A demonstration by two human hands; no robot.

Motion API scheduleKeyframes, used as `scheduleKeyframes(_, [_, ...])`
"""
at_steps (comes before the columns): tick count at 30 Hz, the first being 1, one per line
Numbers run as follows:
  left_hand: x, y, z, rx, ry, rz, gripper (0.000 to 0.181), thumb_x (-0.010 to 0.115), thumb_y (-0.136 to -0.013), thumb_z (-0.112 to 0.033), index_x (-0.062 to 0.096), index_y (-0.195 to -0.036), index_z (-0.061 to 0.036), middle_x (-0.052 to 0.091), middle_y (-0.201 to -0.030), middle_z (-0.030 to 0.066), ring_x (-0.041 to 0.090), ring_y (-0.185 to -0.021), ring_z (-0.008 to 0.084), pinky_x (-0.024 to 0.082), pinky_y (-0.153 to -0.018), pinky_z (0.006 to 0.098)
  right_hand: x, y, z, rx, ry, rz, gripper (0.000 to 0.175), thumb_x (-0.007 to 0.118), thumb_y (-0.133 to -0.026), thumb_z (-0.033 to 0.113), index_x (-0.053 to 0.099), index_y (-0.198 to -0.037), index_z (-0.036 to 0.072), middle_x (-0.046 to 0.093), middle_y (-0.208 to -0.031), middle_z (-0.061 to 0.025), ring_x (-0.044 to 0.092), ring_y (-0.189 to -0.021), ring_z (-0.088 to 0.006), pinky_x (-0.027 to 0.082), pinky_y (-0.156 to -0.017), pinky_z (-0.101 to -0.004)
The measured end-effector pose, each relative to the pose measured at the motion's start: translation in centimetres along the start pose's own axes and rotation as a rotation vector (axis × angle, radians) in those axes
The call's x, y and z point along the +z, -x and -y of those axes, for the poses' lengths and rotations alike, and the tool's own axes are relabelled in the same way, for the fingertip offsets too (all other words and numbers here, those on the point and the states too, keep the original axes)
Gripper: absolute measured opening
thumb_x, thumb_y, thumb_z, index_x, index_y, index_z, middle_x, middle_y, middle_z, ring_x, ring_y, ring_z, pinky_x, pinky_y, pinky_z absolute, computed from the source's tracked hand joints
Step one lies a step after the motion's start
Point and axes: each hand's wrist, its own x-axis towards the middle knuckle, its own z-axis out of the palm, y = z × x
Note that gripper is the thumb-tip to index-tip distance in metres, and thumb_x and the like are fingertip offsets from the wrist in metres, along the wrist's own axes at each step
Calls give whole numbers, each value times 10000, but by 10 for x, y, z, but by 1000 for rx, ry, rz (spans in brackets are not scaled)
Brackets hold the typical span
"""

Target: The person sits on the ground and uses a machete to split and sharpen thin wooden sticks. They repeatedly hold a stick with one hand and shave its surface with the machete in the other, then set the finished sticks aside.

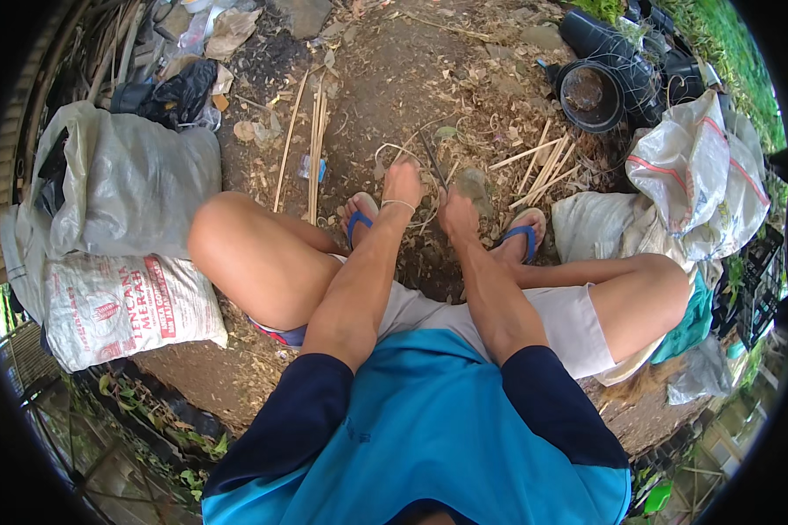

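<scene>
Between my sandalled feet, my left hand is closed on a thin pale stick, whose far end points up and right. A pale loop of cord or thin strip curls about that hand, and a band lies around the wrist. My right hand grips a knife with a narrow dark blade that slants up and left, close to the stick. Beyond my left foot lies a bundle of long split bamboo sticks. Shorter pale sticks lie crossed beyond my right foot.
Wood shavings cover the dirt ground. Full plastic sacks stand at the left, with a printed sack nearer. White woven sacks lie at the right, below black plastic pots. Rubbish and a black bag lie at the upper left.
</scene>
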Motion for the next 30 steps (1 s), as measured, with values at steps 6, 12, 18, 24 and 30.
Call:
scheduleKeyframes(6, [-4,1,-3,-99,11,50,141,722,-799,22,748,-937,19,709,-1032,242,701,-980,439,581,-870,488,-2,4,2,66,-14,32,462,440,-1083,405,672,-1157,13,719,-1077,-301,677,-1048,-510,534,-911,-589])
scheduleKeyframes(12, [-6,-1,-3,-343,7,124,175,689,-852,-28,766,-1008,-7,731,-1014,251,702,-972,457,579,-869,491,16,-7,-15,82,-70,-3,480,481,-1069,438,692,-1108,9,724,-1046,-280,674,-1015,-502,534,-872,-596])
scheduleKeyframes(18, [-21,-17,1,-952,652,0,163,640,-957,-98,761,-989,6,753,-808,135,709,-698,260,560,-625,358,1,-12,-17,201,-532,-29,459,576,-1049,469,666,-997,21,681,-791,-160,658,-693,-345,529,-662,-504])
scheduleKeyframes(24, [-42,-36,-29,-1047,1409,204,231,655,-1044,-246,688,-1155,-46,572,-731,-47,510,-598,62,430,-541,223,-56,-18,36,125,-1460,-162,335,785,-958,328,585,-970,59,556,-670,-9,528,-469,-120,427,-399,-290])
scheduleKeyframes(30, [-67,-34,-76,-913,1624,472,272,633,-1056,-256,673,-1202,-29,607,-754,-41,554,-627,69,465,-579,230,-140,-4,71,-148,-1616,-181,243,740,-990,219,592,-887,56,568,-669,-2,516,-484,-102,408,-431,-275])
